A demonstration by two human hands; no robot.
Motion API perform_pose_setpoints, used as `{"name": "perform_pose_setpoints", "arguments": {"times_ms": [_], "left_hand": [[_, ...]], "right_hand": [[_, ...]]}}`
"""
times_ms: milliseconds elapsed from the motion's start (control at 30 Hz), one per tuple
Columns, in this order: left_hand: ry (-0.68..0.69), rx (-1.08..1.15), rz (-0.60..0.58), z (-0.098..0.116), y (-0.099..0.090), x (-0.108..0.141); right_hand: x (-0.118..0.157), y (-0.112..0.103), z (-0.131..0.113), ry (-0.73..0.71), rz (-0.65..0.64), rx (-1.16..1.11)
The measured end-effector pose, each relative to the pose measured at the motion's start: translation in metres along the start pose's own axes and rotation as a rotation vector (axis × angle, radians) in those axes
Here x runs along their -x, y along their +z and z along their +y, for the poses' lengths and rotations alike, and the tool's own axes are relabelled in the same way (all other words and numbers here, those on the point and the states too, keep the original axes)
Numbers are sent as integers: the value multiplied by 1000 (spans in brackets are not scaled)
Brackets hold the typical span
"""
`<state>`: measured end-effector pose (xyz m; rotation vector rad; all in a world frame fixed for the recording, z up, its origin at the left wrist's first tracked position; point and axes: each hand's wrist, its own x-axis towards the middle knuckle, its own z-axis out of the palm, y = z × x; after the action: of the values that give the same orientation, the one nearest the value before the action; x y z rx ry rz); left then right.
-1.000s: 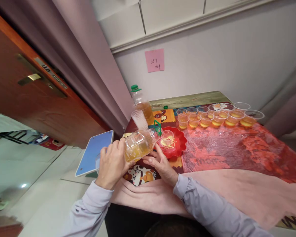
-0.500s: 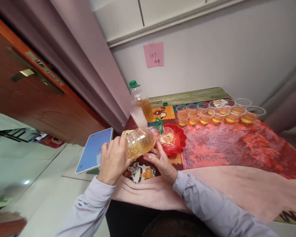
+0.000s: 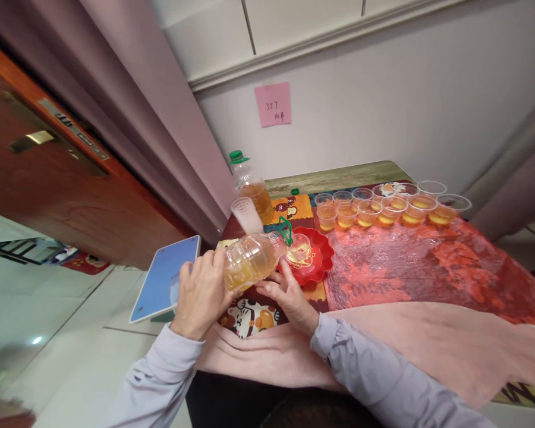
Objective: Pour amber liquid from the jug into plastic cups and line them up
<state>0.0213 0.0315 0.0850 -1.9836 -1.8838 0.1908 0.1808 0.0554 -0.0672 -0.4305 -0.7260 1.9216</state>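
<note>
My left hand [image 3: 200, 294] is wrapped round the base of a clear plastic bottle [image 3: 252, 261] of amber liquid. Tilted on its side, the bottle points its mouth, with a green ring handle [image 3: 286, 230], at a clear plastic cup [image 3: 301, 246]. That cup stands in a red scalloped plate [image 3: 324, 257]. Below the bottle's neck, my right hand [image 3: 294, 298] has its fingers stretched and apart, the index tip close to the cup and bottle mouth; whether it touches either I cannot tell.
Two rows of cups [image 3: 390, 209] with amber liquid line the table's back right. Behind the tilted bottle stand a stack of cups [image 3: 246, 213] and a second bottle [image 3: 257, 196] with a green cap. A blue board [image 3: 163, 276] is at left; a pink cloth [image 3: 383, 333] covers the front edge.
The view has shifted slightly. Both hands keep their places by the bottle and cup, and the bottle stays tilted over the plate.
</note>
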Motion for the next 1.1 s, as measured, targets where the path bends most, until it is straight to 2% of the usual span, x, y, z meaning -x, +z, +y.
{"name": "perform_pose_setpoints", "arguments": {"times_ms": [1100], "left_hand": [[5,-34,-17,5,-10,-4]], "right_hand": [[2,3,-3,-11,5,-21]]}}
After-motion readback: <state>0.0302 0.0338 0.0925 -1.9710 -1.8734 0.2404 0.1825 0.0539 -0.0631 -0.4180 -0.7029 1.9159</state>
